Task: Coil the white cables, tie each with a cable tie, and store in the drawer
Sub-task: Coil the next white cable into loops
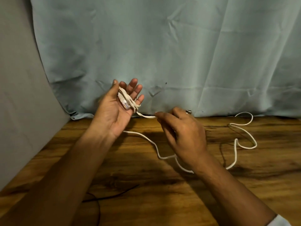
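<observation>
The fingers (137, 90) of the left hand (117, 110) are straight and spread, palm up, thumb raised on the left side. Several loops of the white cable (129, 100) are wound across these fingers, running from the base of the thumb down to the little finger. The clear plug (125, 106) at the cable's end lies on the palm, just beside the loops, pointing toward the wrist.

From the lowest loop a short, taut strand runs right to the right hand (184, 132). That hand's thumb and forefinger tip (157, 114) pinch the strand; the other fingers curl loosely beneath, back of the hand up. A ring (189, 111) sits on one of its fingers. The two hands are near each other, raised above the far part of the table (146, 201).

The rest of the cable lies loose on the wooden table. One stretch passes under the left wrist and curves right beneath the right hand. Further right it snakes in open bends toward the table's far edge.

A thin black wire (114, 194) lies on the near left of the table. A pale blue-green cloth (162, 46) hangs behind the table, and a grey panel (16, 95) stands at the left. A white sleeve (276, 221) shows at the near right, on the right arm.
</observation>
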The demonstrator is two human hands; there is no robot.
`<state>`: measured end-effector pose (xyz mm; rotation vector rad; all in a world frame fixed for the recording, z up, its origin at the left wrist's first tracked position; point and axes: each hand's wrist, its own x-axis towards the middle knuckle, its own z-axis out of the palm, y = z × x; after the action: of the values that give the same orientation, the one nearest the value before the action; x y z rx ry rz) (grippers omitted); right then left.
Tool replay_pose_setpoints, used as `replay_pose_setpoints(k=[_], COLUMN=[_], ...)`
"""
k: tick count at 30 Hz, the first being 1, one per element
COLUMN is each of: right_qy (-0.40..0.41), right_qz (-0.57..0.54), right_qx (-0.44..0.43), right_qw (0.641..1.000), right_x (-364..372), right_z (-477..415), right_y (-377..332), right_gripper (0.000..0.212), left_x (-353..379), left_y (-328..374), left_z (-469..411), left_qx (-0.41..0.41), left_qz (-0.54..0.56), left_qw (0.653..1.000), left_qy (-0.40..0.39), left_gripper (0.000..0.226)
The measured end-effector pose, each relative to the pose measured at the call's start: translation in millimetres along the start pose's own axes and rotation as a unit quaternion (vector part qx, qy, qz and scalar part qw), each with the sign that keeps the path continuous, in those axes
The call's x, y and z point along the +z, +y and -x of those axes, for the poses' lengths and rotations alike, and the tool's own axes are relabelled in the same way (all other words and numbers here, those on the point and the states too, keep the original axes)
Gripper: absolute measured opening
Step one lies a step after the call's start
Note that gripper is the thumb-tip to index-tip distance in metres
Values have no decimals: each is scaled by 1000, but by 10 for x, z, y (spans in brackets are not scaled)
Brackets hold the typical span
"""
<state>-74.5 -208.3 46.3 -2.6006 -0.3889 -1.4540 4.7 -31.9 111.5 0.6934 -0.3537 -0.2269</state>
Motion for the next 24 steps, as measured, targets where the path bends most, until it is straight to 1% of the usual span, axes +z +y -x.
replay_pose_setpoints(k=[3, 6, 8, 11, 12, 14, 17, 21, 24], right_qy=[-9, -28, -50, -69, -71, -80, -94, -72, -67], right_qz=[3, 9, 2, -5, -7, -14, -23, -60, -57], right_qx=[-33, -84, -118, -139, -141, -146, -152, -120, -123], right_qw=[999, 996, 992, 988, 987, 986, 984, 988, 988], right_x=[-103, -212, -277, -389, -429, -496, -528, -592, -647], right_z=[-73, -139, -172, -201, -211, -236, -280, -397, -522], right_y=[-63, -125, -157, -150, -131, -99, -74, 1, 51], right_gripper=[26, 27, 27, 24, 24, 21, 19, 25, 31], left_x=[51, 84, 86, 40, 27, 28, 52, 65, 85], left_y=[-39, -103, -153, -207, -215, -205, -154, -65, 5], left_z=[43, 113, 193, 306, 339, 418, 484, 426, 354], left_qx=[18, 30, 22, 30, 24, -17, -65, -118, -128], left_qz=[-93, -221, -294, -431, -451, -446, -465, -367, -335], left_qw=[995, 975, 955, 901, 890, 888, 870, 902, 905], left_qy=[-8, -20, -35, -46, -63, -111, -151, -192, -230], left_gripper=[34, 32, 31, 30, 30, 33, 36, 33, 33])
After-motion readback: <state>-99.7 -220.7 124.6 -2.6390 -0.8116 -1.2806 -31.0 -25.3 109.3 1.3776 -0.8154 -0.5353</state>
